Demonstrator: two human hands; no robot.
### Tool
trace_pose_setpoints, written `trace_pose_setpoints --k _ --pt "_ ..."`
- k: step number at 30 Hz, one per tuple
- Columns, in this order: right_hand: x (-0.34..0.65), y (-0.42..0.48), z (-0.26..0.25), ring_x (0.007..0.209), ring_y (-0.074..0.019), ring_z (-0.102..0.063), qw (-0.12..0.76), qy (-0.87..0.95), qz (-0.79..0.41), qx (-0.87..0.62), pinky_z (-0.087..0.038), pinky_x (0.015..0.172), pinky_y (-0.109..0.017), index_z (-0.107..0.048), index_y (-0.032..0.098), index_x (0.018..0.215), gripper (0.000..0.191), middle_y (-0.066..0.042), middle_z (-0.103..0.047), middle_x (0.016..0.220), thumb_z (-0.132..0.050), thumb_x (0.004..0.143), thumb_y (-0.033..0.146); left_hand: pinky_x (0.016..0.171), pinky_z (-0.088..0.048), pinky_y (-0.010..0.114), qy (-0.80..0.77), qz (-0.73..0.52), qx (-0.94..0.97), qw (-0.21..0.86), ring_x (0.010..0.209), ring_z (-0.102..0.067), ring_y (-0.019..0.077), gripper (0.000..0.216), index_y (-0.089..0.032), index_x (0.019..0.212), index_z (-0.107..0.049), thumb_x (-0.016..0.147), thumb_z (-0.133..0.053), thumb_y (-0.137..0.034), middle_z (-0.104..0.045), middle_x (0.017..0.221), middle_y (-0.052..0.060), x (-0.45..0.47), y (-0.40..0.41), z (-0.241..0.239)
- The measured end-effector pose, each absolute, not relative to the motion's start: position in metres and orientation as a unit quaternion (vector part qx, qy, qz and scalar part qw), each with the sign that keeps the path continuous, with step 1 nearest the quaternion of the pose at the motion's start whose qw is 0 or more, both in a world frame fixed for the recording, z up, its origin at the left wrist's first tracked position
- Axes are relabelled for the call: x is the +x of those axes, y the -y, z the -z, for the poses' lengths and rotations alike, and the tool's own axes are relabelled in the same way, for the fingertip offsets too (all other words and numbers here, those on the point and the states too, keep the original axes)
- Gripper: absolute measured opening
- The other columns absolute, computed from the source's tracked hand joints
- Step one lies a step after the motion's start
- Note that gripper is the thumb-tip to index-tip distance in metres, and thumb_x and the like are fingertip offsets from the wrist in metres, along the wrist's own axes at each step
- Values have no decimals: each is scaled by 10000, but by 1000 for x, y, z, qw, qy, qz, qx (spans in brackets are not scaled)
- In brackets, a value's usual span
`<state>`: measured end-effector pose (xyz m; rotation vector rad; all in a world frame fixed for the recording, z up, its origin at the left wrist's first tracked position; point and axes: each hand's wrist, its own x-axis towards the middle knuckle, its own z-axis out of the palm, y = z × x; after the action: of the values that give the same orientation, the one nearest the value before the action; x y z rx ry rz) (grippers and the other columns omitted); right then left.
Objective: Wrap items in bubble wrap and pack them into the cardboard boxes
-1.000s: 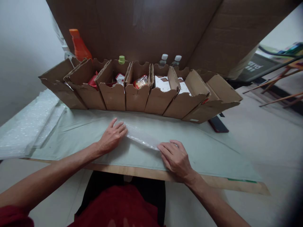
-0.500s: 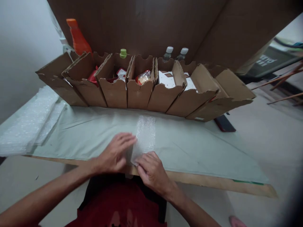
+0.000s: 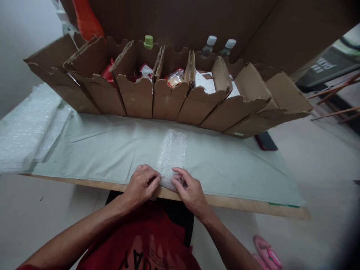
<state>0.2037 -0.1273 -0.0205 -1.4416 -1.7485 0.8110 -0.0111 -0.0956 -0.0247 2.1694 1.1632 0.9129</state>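
Note:
A narrow bubble-wrap pouch lies lengthwise on the pale green cloth, its near end at the table's front edge. My left hand has its fingers curled and pinches the near left corner of the pouch. My right hand pinches the near right corner, fingers bent. The two hands almost touch each other over the pouch's end.
A row of open cardboard bins with packets and white boxes stands behind the cloth. Bottles and an orange bottle stand behind the bins. Stacked bubble-wrap sheets lie at the left. A dark phone-like slab lies at the right.
The pouch was turned from crosswise to lengthwise and pulled to the table's front edge. Both hands moved from its sides to its near end and now pinch it.

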Motion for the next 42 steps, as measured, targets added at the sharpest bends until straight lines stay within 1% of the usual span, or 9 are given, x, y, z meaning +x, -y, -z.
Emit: trace_pose_setpoints --k 3,8,12,17,22,27,33,37,42 --pt "201 123 24 736 -169 -688 386 685 -253 -563 -540 693 -295 -647 212 1202 224 -28 -730 903 -589 986 225 711 -461 330 -471 -321 793 215 726 -608 197 130 -190 859 -682 932 -577 -165 -684 747 29 -5 97 25" --pt "205 138 17 1040 -273 -670 353 790 -16 -501 -481 911 -437 -663 198 1141 178 -116 -725 1119 -646 964 212 728 -476 342 -495 -312 796 157 738 -605 216 198 -168 1079 -696 916 -585 -140 -674 752 34 1 97 32" --pt "206 143 17 1079 -273 -658 286 838 -42 -463 -444 954 -452 -655 186 1192 212 -108 -742 1156 -588 991 176 735 -493 358 -492 -301 802 157 749 -607 226 226 -165 1152 -671 943 -587 -187 -678 780 42 -2 98 30" --pt "206 128 19 869 -184 -684 338 802 -141 -471 -462 827 -366 -674 202 1112 186 -25 -776 962 -531 1023 126 931 -497 444 -394 -327 842 170 1138 -615 300 337 -161 1263 -635 960 -626 -308 -674 1263 166 -13 102 20" --pt "207 125 17 936 -216 -693 319 771 -133 -534 -483 828 -374 -682 206 1155 203 -64 -773 1062 -520 1034 189 774 -486 370 -391 -270 856 202 798 -649 216 193 -199 1057 -725 978 -552 -163 -750 821 42 -9 80 26" --pt "209 131 16 1107 -301 -630 254 815 -4 -520 -420 960 -474 -675 205 1203 228 -123 -722 1221 -604 1000 279 738 -509 370 -416 -251 848 211 756 -665 219 165 -183 1033 -738 960 -593 -211 -757 865 67 4 58 30" --pt "215 123 12 864 -204 -701 290 780 -166 -529 -448 837 -375 -702 215 1063 218 -45 -783 960 -484 1057 205 864 -535 380 -362 -319 852 202 1026 -660 239 264 -179 1201 -673 993 -584 -315 -697 1146 122 -8 73 23" --pt "220 119 12 865 -200 -706 270 757 -226 -550 -465 824 -357 -707 217 1059 215 -34 -792 994 -493 1043 208 807 -500 361 -357 -283 870 188 897 -650 206 201 -196 1005 -716 1021 -519 -233 -733 988 74 -7 69 25" --pt "220 125 15 977 -264 -653 256 771 -45 -582 -435 858 -416 -695 193 1151 223 -105 -743 1089 -522 1011 190 771 -471 367 -399 -212 873 185 796 -615 217 240 -192 869 -730 999 -533 -229 -712 814 64 17 45 30"
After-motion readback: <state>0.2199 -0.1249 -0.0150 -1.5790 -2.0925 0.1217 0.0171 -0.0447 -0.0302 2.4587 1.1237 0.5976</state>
